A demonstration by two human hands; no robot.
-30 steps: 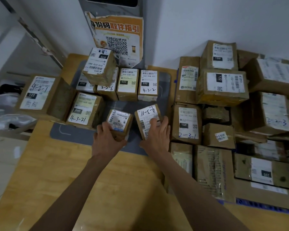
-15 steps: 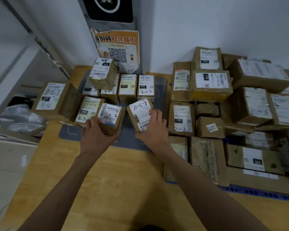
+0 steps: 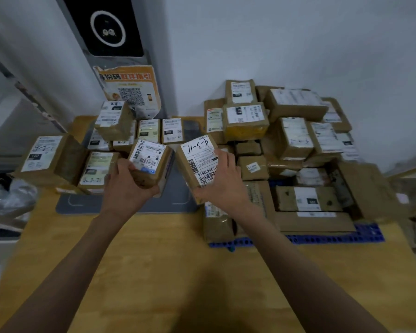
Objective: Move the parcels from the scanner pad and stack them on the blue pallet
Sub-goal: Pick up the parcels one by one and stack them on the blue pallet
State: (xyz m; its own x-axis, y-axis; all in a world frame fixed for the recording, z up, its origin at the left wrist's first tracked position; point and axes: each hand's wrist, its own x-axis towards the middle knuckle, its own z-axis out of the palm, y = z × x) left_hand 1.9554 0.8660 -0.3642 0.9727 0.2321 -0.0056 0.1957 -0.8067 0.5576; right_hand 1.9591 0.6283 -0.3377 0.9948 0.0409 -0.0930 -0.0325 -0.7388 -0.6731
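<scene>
Gripping one small boxy cardboard parcel each, left hand (image 3: 127,188) and right hand (image 3: 222,186) hover above grey scanner pad (image 3: 130,205).

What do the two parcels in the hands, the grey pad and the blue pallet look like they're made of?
Left parcel and right parcel: brown cardboard, apparently under glossy tape, with white paper labels. Scanner pad: matte grey, probably rubber or soft plastic. Pallet: likely moulded plastic, judging by its perforated blue edge.
</scene>
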